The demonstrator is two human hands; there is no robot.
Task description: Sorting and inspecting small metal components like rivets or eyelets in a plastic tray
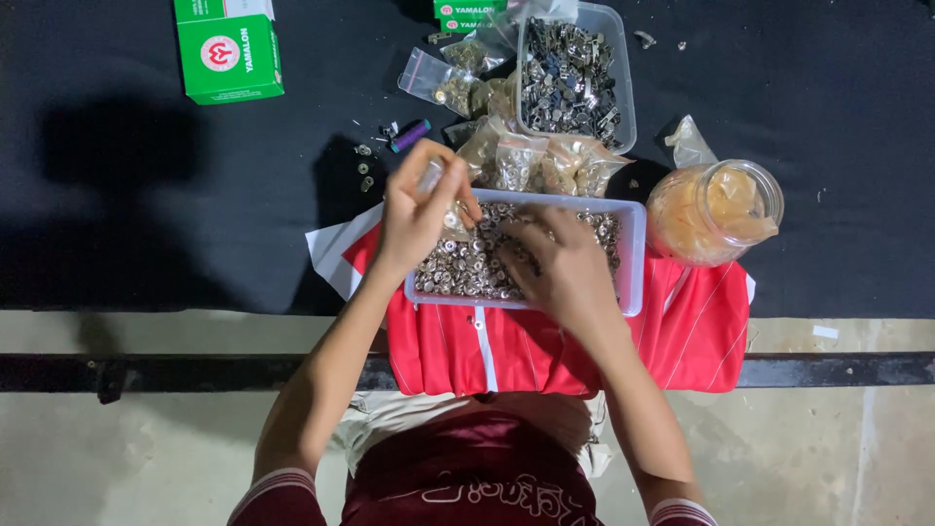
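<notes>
Keep your left hand (417,216) pinched on the small clear bag (434,177) over the far-left corner of the pale tray (633,255) at the bench's near edge, and let your right hand (563,270), fingers curled into the silver snaps (458,268), lift only a few.
</notes>
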